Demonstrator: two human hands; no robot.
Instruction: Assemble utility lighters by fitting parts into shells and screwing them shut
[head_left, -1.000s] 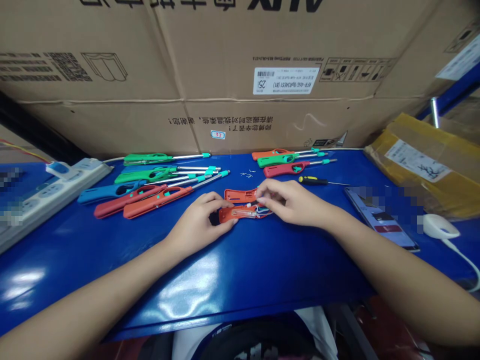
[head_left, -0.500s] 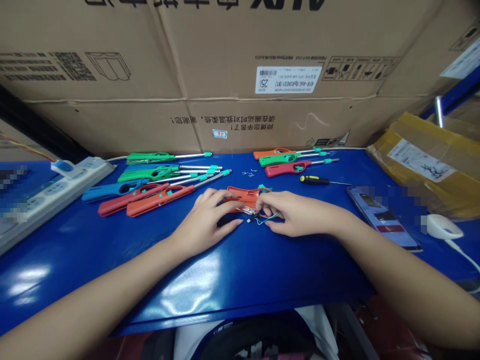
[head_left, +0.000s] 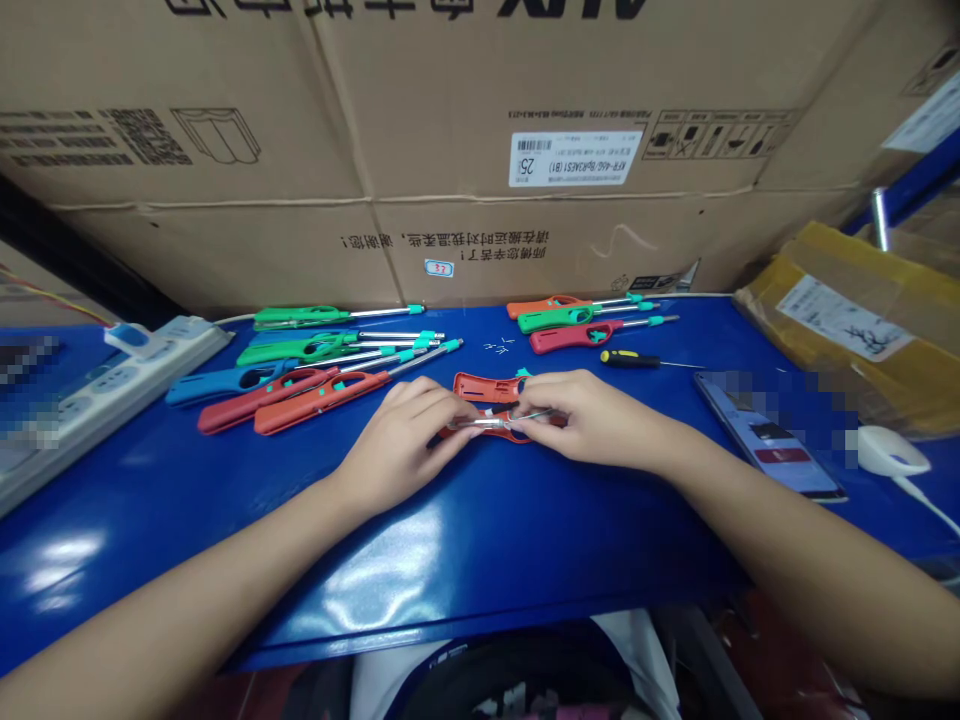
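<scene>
My left hand [head_left: 409, 435] is closed, its thumb and fingers pinching the left part of a clear lighter gas tank [head_left: 487, 424]. Opposite it, my right hand [head_left: 581, 418] pinches a thin wire [head_left: 536, 414] at the tank's right end. Beneath the tank lies an orange lighter shell half [head_left: 516, 438], partly hidden by my fingers. A small black part with a white tip [head_left: 501, 409] sits just behind the tank. Beyond both hands, another orange shell half [head_left: 480, 386] rests on the table with its inner side up, a green piece at its right end.
Several stick lighters [head_left: 322, 400] lie at the left, and three more [head_left: 577, 335] at the back right. A screwdriver [head_left: 637, 359], a phone [head_left: 772, 435] and a white mouse-shaped device [head_left: 891, 450] are to the right. A power strip [head_left: 112, 390] runs along the left; a large carton [head_left: 450, 210] stands behind.
The gas tank has turned level and now lies over the near orange shell half, which shows between my hands. My left fingers have closed in on the tank; the right hand has shifted slightly.
</scene>
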